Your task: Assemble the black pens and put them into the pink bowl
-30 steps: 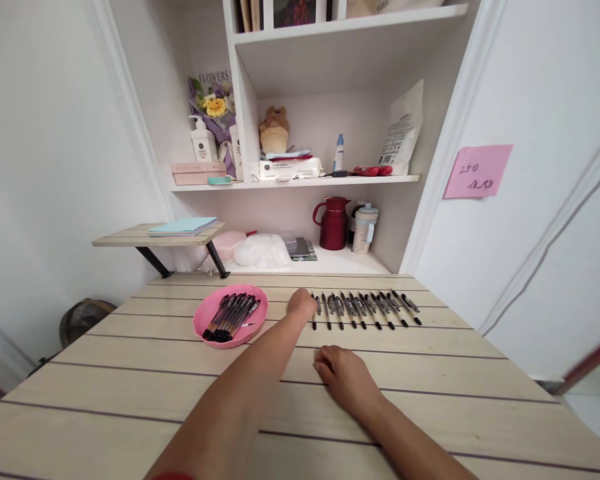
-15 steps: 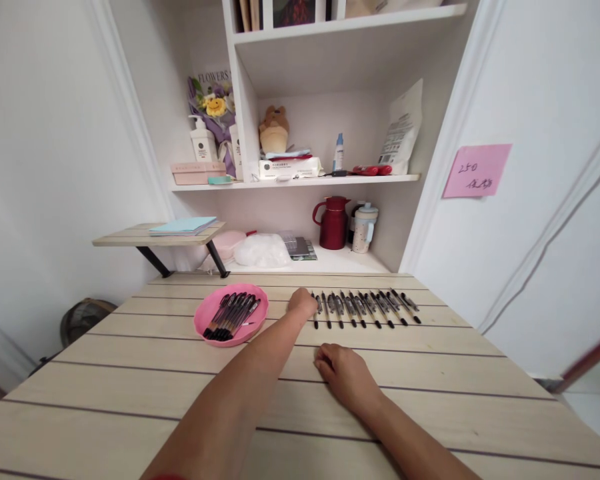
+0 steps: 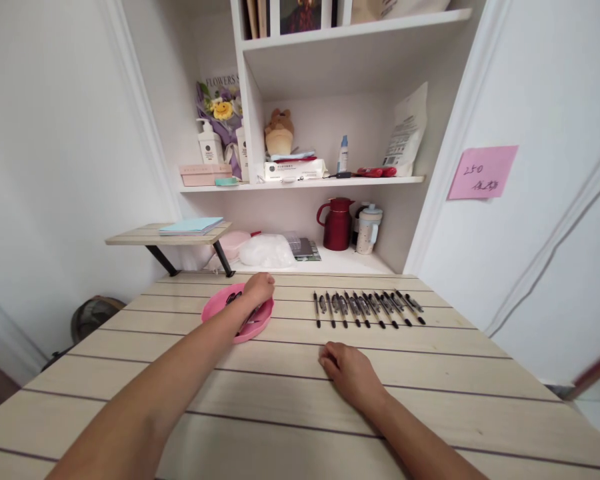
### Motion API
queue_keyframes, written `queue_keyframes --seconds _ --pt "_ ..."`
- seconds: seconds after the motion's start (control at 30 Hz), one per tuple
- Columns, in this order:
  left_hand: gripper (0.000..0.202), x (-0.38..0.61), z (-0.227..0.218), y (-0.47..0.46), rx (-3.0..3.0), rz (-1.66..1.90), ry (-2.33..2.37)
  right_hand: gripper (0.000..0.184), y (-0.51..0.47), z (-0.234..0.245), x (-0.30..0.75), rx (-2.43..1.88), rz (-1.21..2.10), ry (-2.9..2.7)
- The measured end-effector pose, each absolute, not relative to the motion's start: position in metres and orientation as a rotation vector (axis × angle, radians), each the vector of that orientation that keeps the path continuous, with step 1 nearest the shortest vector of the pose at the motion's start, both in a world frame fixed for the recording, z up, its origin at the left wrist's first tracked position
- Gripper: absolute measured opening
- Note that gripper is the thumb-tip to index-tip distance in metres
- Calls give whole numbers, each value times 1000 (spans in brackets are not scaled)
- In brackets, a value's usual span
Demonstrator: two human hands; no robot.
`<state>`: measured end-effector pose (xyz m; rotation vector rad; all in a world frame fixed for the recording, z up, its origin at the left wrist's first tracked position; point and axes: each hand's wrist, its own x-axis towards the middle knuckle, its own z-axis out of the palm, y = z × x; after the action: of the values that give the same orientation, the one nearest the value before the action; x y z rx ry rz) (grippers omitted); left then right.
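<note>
Pickup step, seemingly: left hand (image 3: 260, 288) held over round pink plastic bowl (image 3: 212, 309), centre-left; right hand (image 3: 349, 370) lower-centre. Both curled, contents can't be told. 1 slim black pen (image 3: 233, 297) should be pinched.

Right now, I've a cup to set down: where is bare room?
Bare tabletop shows between the pink bowl and the pen row, and right of the right hand. Crowded: the bowl, where the left hand is, and the row.

A pale plank-topped table (image 3: 260, 400) meets a white built-in shelving unit (image 3: 325, 70) along its far edge. A wooden riser shelf (image 3: 140, 233) on black legs (image 3: 222, 257) stands at the far left corner. White walls (image 3: 55, 100) flank both sides, evenly lit.
</note>
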<state>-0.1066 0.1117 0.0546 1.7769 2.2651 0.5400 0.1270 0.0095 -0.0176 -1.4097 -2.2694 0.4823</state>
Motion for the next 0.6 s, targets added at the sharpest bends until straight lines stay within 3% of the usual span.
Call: queue_keyframes --seconds 0.13,0.33,0.6 --pt "8 -150 56 83 1840 363 2387 17 9 -18 126 -1418 478 -2259" --pt "11 -163 43 61 1808 228 2478 15 9 -22 127 -1415 481 -2252" --pt "36 -175 41 57 1627 337 2555 17 9 -28 125 -1433 432 -2270"
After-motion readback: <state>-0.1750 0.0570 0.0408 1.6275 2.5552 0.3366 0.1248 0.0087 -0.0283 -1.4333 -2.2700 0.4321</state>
